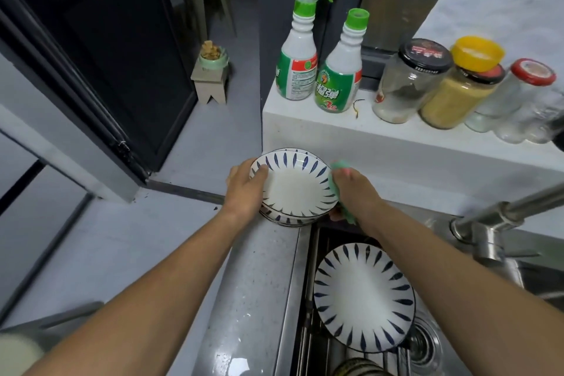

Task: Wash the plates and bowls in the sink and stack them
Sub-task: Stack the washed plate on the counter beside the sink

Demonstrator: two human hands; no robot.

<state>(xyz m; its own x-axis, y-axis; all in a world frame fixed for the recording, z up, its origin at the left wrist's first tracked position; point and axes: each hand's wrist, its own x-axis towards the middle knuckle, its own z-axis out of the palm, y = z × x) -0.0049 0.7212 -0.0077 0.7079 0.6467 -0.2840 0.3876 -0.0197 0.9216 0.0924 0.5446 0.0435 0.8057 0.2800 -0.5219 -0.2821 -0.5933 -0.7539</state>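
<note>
Nearest, in the steel sink [297, 284], a white ceramic plate with dark blue strokes round its rim [364, 296] lies face up on a wire rack just beside the drain. It looks to be waiting its turn where water can run off it. A steel tap [500, 220] reaches in from the right.

Left of the sink runs the grey speckled desk [253, 299]. At its far end, by the sink's corner, stands a stack of matching plates [287, 220], set there, I judge, to be within reach but away from the wash water. The top plate [293, 186] sits a little askew, and I cannot tell whether it has fully settled on the stack.

The left hand [244, 192] grips this plate's left rim, fingers clamped on the edge, probably to steady it. The right hand [357, 192] has its fingers closed round a green sponge [340, 166], which presses against the plate's right rim, so the sponge is at hand for the next dish.

Farther off, a white ledge [335, 137] carries a green-capped spray bottle [300, 64], a second green-capped bottle [340, 76] and a row of glass jars [460, 88], clear of splashes.
</note>
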